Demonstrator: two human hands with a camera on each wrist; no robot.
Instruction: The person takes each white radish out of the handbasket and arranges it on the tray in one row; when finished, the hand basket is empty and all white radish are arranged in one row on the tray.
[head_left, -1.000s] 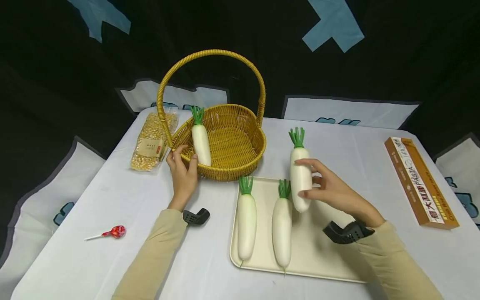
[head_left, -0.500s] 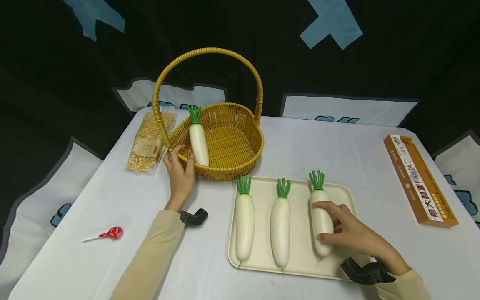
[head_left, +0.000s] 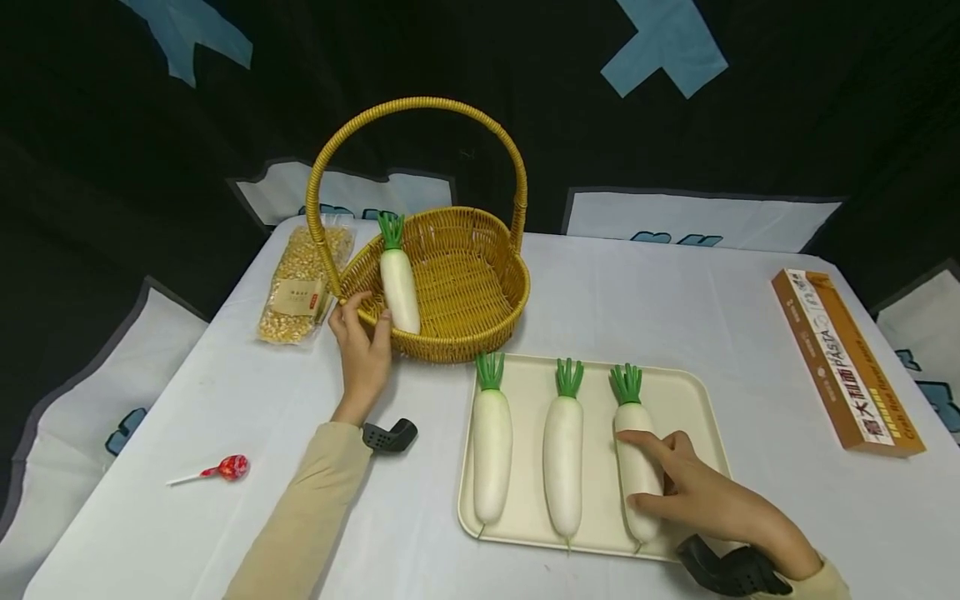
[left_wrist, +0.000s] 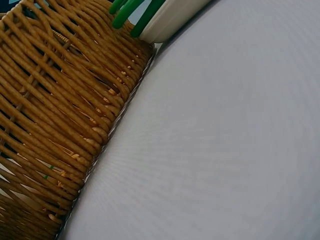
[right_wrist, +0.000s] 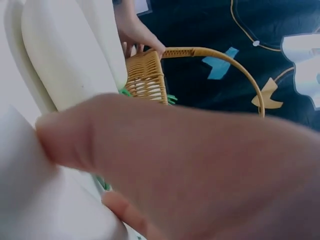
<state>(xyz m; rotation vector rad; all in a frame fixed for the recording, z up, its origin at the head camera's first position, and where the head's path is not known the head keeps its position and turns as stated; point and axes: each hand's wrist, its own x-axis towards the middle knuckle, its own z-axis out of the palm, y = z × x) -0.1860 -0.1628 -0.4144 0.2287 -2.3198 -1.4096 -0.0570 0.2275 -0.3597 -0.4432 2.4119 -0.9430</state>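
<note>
Right grip (head_left: 697,493) around rightmost radish (head_left: 637,471)

Radishes (head_left: 563,467) on tray (head_left: 528,433) | basket (head_left: 457,343) behind-left | bag (head_left: 302,271) beside, perhaps touching

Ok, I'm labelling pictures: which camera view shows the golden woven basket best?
The head view, because the golden woven basket shows its inside and whole arched handle there. The left wrist view gives only a close-up of woven wall; the right wrist view shows part of the wall and handle, partly behind the right hand.
</note>
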